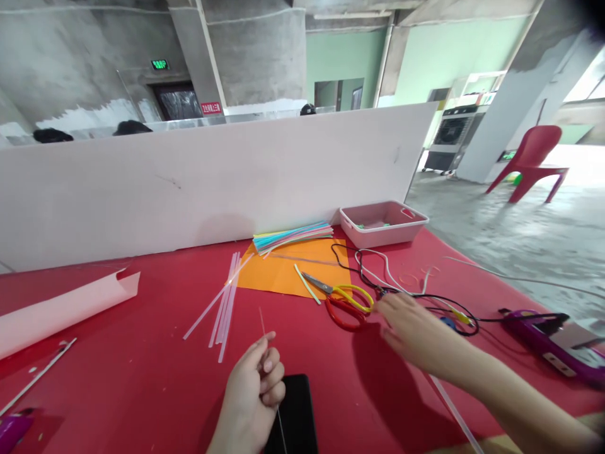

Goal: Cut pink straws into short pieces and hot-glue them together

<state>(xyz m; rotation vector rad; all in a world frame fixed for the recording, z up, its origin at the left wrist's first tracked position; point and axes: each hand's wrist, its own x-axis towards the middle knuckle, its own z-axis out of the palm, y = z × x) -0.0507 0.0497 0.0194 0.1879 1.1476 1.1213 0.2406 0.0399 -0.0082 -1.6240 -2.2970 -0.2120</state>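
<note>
My left hand [258, 384] is closed around a thin, pale wire-like strand [262, 320]; one end sticks up above the fingers and the other runs down below the fist. Under that hand lies a black phone-like slab [299, 413]. My right hand [401, 321] hovers palm down at the right, its thumb and fingers apart and its fingertips partly hidden. Just left of it, scissors [343, 299] with one yellow and one red handle lie with blades on orange paper [274, 277]. A short pale-green strip [307, 284] rests beside the blades.
Translucent pink strips [225, 309] lie left of centre. Behind them is a bundle of coloured strips [293, 236]. A pink basket [385, 233] stands by the white partition [212, 183]. Cables [392, 277] and a purple power strip [553, 347] occupy the right, rolled paper [66, 309] the left.
</note>
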